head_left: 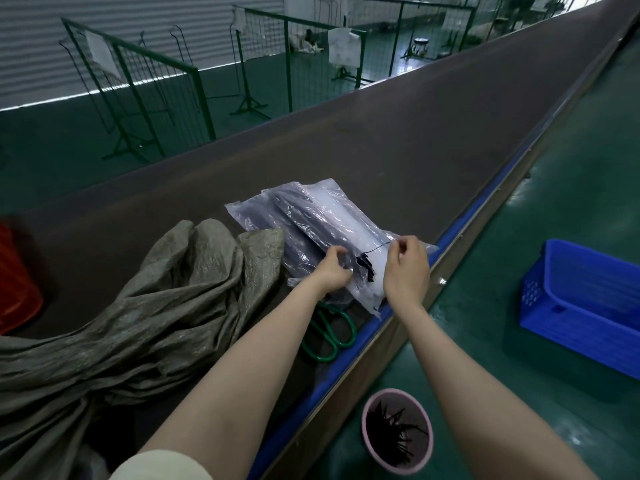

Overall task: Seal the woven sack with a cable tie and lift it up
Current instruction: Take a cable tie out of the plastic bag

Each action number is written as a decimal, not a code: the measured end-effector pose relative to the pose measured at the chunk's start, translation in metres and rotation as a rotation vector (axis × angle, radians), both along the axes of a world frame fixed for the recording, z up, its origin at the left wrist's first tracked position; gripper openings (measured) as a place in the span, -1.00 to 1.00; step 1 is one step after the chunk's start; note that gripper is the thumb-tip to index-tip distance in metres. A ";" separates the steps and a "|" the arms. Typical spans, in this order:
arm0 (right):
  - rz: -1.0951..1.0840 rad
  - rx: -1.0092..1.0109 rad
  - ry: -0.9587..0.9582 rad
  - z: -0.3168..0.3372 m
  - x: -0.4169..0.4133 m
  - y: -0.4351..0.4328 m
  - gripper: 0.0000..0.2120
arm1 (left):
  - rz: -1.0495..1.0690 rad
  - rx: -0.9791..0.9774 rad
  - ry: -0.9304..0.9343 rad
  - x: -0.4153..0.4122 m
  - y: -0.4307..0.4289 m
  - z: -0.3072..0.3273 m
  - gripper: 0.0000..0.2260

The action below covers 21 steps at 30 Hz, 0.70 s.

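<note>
Slumped woven sack point(138, 306) lying leftward, right hand point(406, 268) pinching cable tie point(375, 249)

The dark conveyor belt point(398, 133) carries a woven sack point(145, 306), plastic bags point(311, 216) (cable ties inside), green-handled scissors point(332, 336), and a red crate point(14, 278).

Grey-green woven sack point(166, 306) lying crumpled, mouth unsealed, on conveyor belt point(381, 140); thin black cable tie point(375, 250) half-drawn from plastic pkt point(322, 220).

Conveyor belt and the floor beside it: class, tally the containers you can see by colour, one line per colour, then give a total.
Blue crate: 1
Pink bucket: 1
Red crate: 1
Total: 3
</note>
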State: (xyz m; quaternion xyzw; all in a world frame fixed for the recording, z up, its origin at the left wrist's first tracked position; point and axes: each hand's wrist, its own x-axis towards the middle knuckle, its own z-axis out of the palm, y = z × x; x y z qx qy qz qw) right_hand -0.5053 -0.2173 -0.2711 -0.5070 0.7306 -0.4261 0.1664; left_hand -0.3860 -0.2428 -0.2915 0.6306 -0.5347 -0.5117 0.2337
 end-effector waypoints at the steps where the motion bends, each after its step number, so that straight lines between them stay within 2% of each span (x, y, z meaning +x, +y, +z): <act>1: 0.020 -0.052 -0.005 0.004 0.001 0.000 -0.78 | -0.005 -0.040 -0.066 0.000 0.000 0.001 -0.55; 5: 0.103 -0.278 0.007 0.026 0.011 0.001 -0.81 | -0.004 -0.268 -0.349 0.001 -0.001 0.015 -0.50; 7: 0.169 -0.378 0.032 0.039 0.020 0.000 -0.83 | -0.129 -0.390 -0.338 -0.002 -0.001 0.028 -0.56; 9: 0.250 -0.449 0.046 0.052 0.030 -0.002 -0.85 | -0.224 -0.476 -0.301 -0.004 0.000 0.037 -0.74; 12: 0.335 -0.501 -0.009 0.065 0.039 -0.004 -0.86 | -0.082 -0.525 -0.212 -0.002 0.006 0.047 -0.79; 15: 0.412 -0.403 -0.052 0.061 0.043 -0.003 -0.74 | 0.206 -0.458 0.017 0.017 0.006 0.055 -0.73; 17: 0.508 -0.259 -0.036 0.047 0.045 -0.002 -0.63 | 0.391 -0.415 0.125 0.037 0.003 0.058 -0.69; 21: 0.705 -0.020 0.097 0.021 0.065 0.005 -0.49 | 0.434 -0.386 0.188 0.076 0.014 0.055 -0.70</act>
